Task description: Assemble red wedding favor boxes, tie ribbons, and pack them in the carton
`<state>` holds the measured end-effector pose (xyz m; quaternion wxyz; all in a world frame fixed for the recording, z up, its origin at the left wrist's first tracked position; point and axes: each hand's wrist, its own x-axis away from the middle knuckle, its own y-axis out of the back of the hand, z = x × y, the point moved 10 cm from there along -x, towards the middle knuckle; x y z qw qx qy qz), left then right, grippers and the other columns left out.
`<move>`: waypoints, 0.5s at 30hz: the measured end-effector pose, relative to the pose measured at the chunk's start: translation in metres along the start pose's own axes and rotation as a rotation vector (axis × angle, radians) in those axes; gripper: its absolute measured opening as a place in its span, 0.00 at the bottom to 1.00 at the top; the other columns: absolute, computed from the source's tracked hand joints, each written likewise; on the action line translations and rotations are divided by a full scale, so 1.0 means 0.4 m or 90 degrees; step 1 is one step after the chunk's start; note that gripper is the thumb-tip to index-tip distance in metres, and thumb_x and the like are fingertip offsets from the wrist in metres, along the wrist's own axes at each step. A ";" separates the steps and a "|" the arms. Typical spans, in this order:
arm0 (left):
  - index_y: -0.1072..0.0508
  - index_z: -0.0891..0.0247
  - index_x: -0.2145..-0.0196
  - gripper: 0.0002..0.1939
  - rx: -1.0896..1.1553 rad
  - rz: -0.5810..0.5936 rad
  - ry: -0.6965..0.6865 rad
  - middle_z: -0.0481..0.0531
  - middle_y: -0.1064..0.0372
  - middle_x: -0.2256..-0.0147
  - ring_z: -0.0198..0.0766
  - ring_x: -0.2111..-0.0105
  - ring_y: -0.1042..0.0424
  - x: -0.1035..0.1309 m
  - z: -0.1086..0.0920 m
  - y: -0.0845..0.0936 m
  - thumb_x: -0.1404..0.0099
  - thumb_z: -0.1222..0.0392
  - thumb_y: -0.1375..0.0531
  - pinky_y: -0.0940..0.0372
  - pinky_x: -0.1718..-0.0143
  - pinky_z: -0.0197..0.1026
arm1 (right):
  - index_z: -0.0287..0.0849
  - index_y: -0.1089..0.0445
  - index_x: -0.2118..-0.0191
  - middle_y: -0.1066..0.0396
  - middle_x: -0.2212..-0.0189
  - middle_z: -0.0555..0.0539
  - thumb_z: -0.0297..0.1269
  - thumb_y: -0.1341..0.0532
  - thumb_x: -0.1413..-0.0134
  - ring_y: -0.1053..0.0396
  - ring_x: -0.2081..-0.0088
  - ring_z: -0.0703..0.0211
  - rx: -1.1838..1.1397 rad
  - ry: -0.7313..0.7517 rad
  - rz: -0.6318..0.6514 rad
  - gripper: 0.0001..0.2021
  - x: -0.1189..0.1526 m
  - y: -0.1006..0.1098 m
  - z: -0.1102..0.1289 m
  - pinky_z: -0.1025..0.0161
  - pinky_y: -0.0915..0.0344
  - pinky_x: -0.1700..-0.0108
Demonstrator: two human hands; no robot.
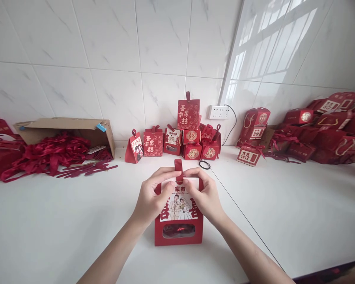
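A red gift box (178,232) stands upright on the white table in front of me, with a cartoon couple on its white card (179,209) and an oval window below. A dark red ribbon loop (178,165) rises from its top. My left hand (156,191) pinches the upper left of the box, thumb on the card and fingers behind the top edge. On the upper right, my right hand (203,191) grips in the same way. Both thumbs lie close to the base of the loop.
Behind stand several finished red boxes (153,144) by the tiled wall. An open carton (65,123) spills red ribbons (53,152) at the left. More red boxes (328,138) are piled at the right. A black cord ring (204,165) and a thin cable lie on the table (254,197).
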<state>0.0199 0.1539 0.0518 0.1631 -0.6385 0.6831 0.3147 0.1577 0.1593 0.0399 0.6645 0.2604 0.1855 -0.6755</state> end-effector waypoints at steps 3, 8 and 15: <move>0.22 0.58 0.61 0.14 0.014 0.012 -0.001 0.52 0.28 0.57 0.42 0.58 0.28 0.001 0.001 -0.001 0.41 0.65 0.45 0.32 0.57 0.41 | 0.44 0.32 0.65 0.26 0.69 0.50 0.37 0.41 0.47 0.28 0.67 0.60 -0.032 -0.020 0.014 0.05 0.000 -0.005 -0.007 0.63 0.31 0.64; 0.22 0.57 0.60 0.15 0.026 0.019 0.007 0.52 0.29 0.56 0.42 0.57 0.29 0.001 0.003 0.000 0.41 0.66 0.46 0.33 0.56 0.42 | 0.44 0.32 0.65 0.26 0.67 0.49 0.36 0.42 0.47 0.28 0.65 0.60 -0.037 -0.027 0.012 0.04 0.001 -0.004 -0.006 0.64 0.31 0.63; 0.22 0.56 0.60 0.15 0.029 0.014 0.006 0.50 0.29 0.56 0.40 0.54 0.30 0.001 0.017 -0.004 0.41 0.66 0.46 0.35 0.53 0.38 | 0.44 0.31 0.64 0.26 0.68 0.51 0.35 0.42 0.45 0.28 0.65 0.63 -0.046 -0.017 0.021 0.04 -0.002 -0.009 -0.008 0.66 0.31 0.61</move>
